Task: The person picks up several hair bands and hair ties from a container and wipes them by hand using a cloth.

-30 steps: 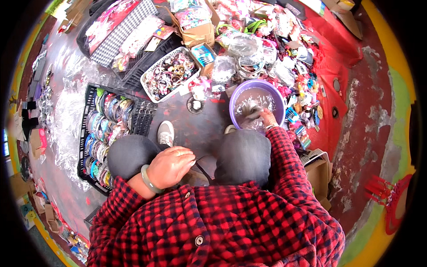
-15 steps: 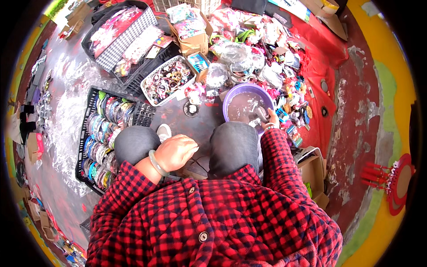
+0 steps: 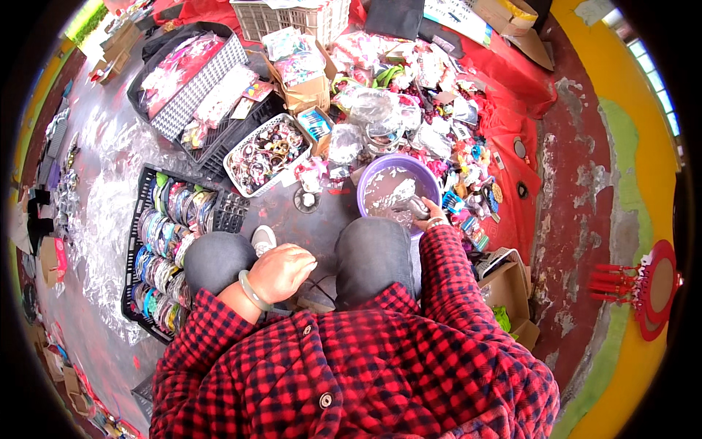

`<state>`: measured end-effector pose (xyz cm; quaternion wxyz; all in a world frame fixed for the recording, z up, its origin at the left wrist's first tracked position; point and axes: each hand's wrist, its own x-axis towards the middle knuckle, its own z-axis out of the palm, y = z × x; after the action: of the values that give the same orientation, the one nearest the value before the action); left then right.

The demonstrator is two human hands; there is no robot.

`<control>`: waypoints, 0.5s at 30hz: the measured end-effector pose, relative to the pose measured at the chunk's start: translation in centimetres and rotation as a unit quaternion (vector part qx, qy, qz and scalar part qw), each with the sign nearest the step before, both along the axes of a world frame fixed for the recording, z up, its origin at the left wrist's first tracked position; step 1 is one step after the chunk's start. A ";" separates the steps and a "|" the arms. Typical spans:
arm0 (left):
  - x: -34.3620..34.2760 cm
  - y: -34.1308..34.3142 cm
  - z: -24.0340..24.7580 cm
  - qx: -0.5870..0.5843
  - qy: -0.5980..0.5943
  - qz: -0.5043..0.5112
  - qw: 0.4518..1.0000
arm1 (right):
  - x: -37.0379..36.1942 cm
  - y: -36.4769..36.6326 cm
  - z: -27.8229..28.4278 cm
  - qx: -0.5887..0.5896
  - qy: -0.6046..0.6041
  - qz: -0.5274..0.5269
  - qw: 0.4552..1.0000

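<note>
In front of my right knee stands a purple basin [image 3: 363,192] of murky water with pale foam on the surface. My right hand [image 3: 431,212] reaches over its near right rim. The fingers close on a dark grey, wet thing that looks like a cloth [image 3: 412,208], partly hidden by the hand. My left hand [image 3: 281,272] hovers between my knees with a pale bangle on the wrist. Its fingers are bent and pressed together; whatever they may hold is too small or hidden to name.
A black crate [image 3: 134,256] with rows of hair bands sits left of my left knee. Beyond it are a white basket [image 3: 251,192] of hair ties and cardboard boxes [image 3: 311,94]. Loose accessories and plastic bags [image 3: 369,104] heap on a red sheet [image 3: 526,95]. An open carton [image 3: 512,293] stands at my right.
The whole view has shifted slightly. My right hand stays at the basin's near right rim with the grey thing. My left hand's fingers are more curled than before.
</note>
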<state>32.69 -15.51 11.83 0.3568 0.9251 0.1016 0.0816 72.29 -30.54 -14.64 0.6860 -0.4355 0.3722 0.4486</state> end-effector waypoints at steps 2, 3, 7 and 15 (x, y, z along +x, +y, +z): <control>0.0 0.0 0.0 0.006 0.000 0.005 1.000 | -0.9 0.7 1.6 -0.038 -0.036 0.108 0.993; 0.0 0.0 0.0 0.009 0.000 0.006 1.000 | -1.6 1.2 3.0 -0.055 -0.033 0.103 0.993; 0.1 0.1 -0.1 0.007 -0.007 0.003 1.000 | -1.5 1.7 1.8 -0.074 -0.005 0.129 0.989; 0.2 -0.1 0.1 0.018 -0.002 0.014 1.000 | -3.1 1.5 4.8 0.073 -0.072 0.059 0.993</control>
<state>32.89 -15.62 11.98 0.3391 0.9296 0.1127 0.0903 69.22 -28.99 -9.87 0.7135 -0.4364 0.2613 0.4818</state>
